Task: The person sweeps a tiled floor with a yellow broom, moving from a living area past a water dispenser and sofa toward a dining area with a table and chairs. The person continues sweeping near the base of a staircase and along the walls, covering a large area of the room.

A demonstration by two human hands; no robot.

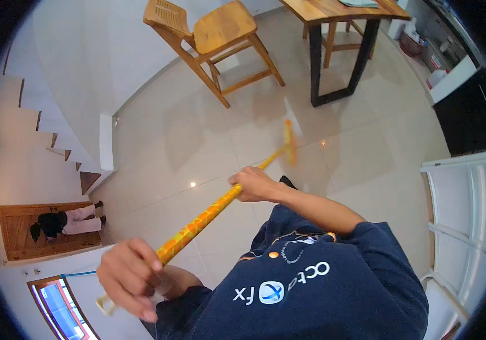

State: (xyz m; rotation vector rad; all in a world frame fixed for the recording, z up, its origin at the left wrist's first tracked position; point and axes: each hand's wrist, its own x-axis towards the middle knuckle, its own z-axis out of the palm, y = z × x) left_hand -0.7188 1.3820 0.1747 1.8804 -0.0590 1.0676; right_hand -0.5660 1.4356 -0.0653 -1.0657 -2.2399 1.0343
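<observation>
A long pole with a yellow-and-orange patterned handle runs diagonally from lower left towards the floor. Its narrow crosswise head, yellow and orange, is blurred; whether it is a mop, broom or squeegee I cannot tell. Near the pole's upper end, my left hand curls around it, with a pale end cap showing beyond. My right hand grips the pole farther down, in front of my dark blue T-shirt. Glossy pale floor tiles lie under the head.
A wooden chair and a wood-topped table with black metal legs stand ahead. White stairs rise at left. Another person stands by a wooden door. A lit screen is lower left; a white rack stands right.
</observation>
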